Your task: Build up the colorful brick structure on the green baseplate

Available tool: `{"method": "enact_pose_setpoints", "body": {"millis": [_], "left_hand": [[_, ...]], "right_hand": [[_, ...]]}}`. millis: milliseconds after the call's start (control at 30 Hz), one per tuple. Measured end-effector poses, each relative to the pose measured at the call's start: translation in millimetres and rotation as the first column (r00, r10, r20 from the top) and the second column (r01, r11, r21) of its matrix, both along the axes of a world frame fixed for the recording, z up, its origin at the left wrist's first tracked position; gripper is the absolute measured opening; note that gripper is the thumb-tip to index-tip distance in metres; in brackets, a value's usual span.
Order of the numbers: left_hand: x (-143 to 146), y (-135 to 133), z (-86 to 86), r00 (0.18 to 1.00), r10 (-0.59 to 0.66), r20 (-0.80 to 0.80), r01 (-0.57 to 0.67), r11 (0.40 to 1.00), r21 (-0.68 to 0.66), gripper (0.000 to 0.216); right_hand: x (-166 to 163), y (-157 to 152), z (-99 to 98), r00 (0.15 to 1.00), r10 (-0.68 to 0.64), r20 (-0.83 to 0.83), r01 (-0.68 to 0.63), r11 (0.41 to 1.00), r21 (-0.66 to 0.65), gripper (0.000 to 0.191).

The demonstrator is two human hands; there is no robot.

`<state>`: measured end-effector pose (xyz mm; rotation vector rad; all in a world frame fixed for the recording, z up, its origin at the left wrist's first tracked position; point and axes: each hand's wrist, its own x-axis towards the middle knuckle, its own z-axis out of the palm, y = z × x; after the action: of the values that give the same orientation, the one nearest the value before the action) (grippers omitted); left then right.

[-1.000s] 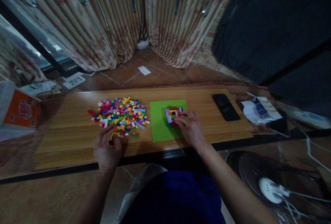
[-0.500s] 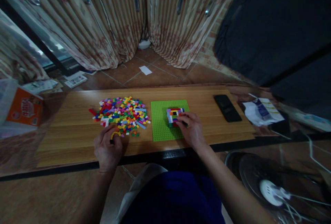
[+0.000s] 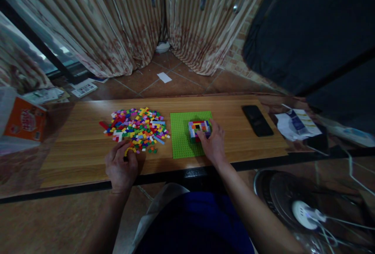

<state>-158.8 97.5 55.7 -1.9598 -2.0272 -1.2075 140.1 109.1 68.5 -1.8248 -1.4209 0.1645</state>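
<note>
A small hollow block of multicoloured toy bricks [image 3: 193,128] stands on the green studded baseplate [image 3: 179,136]. My right hand [image 3: 214,144] is at its right side, thumb over the top and the other fingers spread toward the back right corner. No loose brick shows between those fingers. My left hand [image 3: 121,164] rests at the near edge of the loose brick pile [image 3: 140,127], its fingers curled round a curved row of yellow bricks [image 3: 130,150]. Part of that row is hidden by the fingers.
A wooden board [image 3: 76,144] carries everything. To the right lies a black phone [image 3: 257,120]. Crumpled packaging [image 3: 299,125] is beyond the board's right end, and a plastic tub with an orange label [image 3: 25,121] stands at the left. A white power socket [image 3: 304,213] with cables sits lower right.
My right hand's fingers have spread from a pinch over the brick block to its right side. My left hand stays by the pile with the yellow bricks. The view has shifted slightly.
</note>
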Motion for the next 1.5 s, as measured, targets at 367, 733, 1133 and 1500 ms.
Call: {"method": "enact_pose_setpoints", "body": {"millis": [367,733,1133,1500], "left_hand": [[-1.7,-0.5,-3.3,0.999,0.008,0.041,-0.007,0.999,-0.032,0.019],[-3.6,-4.8,-2.5,0.997,-0.008,0.072,0.009,1.0,-0.012,0.02],[-7.4,-3.9,-7.6,0.998,-0.053,0.046,0.051,0.997,0.054,0.022],[-7.2,-2.2,-6.5,0.999,-0.047,0.0,0.047,0.996,0.08,0.02]], "right_hand": [[-8.1,-2.2,-12.2,0.999,-0.034,0.016,0.033,0.999,0.011,0.054],[-10.5,-13.8,-1.9,1.0,-0.001,0.027,-0.003,0.988,0.152,0.046],[-122.8,-7.4,15.4,0.885,0.395,0.246,-0.312,0.896,-0.315,0.02],[-107.9,-15.7,14.8,0.924,0.336,0.184,-0.285,0.924,-0.254,0.017]]}}
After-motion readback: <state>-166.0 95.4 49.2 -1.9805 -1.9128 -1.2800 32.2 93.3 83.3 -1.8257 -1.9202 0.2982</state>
